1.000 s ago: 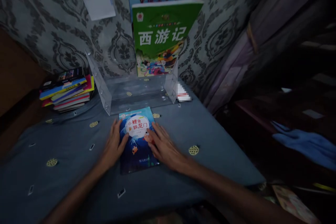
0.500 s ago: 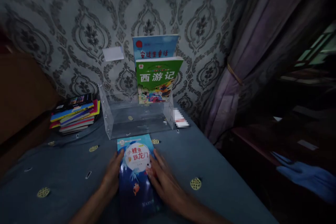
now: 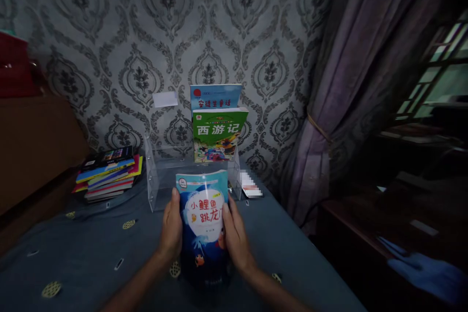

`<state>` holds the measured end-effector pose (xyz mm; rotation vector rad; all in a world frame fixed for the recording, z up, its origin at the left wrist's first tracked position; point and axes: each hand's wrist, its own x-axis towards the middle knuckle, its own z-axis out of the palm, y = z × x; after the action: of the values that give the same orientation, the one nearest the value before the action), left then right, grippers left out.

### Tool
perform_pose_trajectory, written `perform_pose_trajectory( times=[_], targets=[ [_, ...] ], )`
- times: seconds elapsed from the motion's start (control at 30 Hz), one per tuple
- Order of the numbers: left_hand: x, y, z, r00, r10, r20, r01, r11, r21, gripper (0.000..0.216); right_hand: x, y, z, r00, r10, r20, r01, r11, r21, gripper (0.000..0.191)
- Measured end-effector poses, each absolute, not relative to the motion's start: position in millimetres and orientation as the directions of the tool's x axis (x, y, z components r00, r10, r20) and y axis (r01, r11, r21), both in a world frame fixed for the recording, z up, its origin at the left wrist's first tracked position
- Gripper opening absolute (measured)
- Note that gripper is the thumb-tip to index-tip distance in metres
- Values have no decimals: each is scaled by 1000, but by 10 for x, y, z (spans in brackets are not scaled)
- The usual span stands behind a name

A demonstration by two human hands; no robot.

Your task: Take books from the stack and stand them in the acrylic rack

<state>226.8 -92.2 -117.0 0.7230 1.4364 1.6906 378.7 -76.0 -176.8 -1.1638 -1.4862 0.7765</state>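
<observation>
A dark blue picture book with a white circle and red lettering on its cover is held up, tilted, between both hands. My left hand grips its left edge, and my right hand grips the right edge; the fingers behind the book are hidden. Just beyond it stands a clear acrylic rack, partly covered by the book. A green book stands upright at the right of the rack, in front of a light blue book.
A stack of books lies left of the rack, near a brown box. A pixelated white item lies right of the rack. Patterned cloth covers the surface, whose right edge runs near a tied curtain. Blue cloth lies at far right.
The blue book has been raised from lying nearly flat to a tilted, more upright pose, with both hands now firmly at its sides. My view has tipped upward.
</observation>
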Motion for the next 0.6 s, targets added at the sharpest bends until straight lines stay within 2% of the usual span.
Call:
perform_pose_trajectory(
  times=[0.1,0.2,0.3,0.43,0.5,0.6],
  targets=[
    [2260,-940,-1313,-552,833,43,-76,-102,992,56,3746,-728,-1663,51,931,360,193,345,-919,68],
    [2167,-993,-1519,-517,854,52,-27,-76,997,65,3779,-798,-1725,72,935,347,135,335,-932,64],
    [2016,-1068,-1527,-310,947,78,-30,-92,995,69,3896,-876,-1810,25,953,301,104,297,-949,58],
    [1730,-1153,-1286,97,989,110,87,-118,989,55,4125,-891,-1837,-28,967,253,204,254,-945,62],
    [1590,-1172,-1198,207,975,87,151,-119,981,50,4229,-865,-1788,-104,964,244,271,264,-926,64],
    [1464,-1156,-1154,287,958,-7,167,-42,985,45,4332,-789,-1624,-282,924,258,308,342,-888,56]
  ],
)
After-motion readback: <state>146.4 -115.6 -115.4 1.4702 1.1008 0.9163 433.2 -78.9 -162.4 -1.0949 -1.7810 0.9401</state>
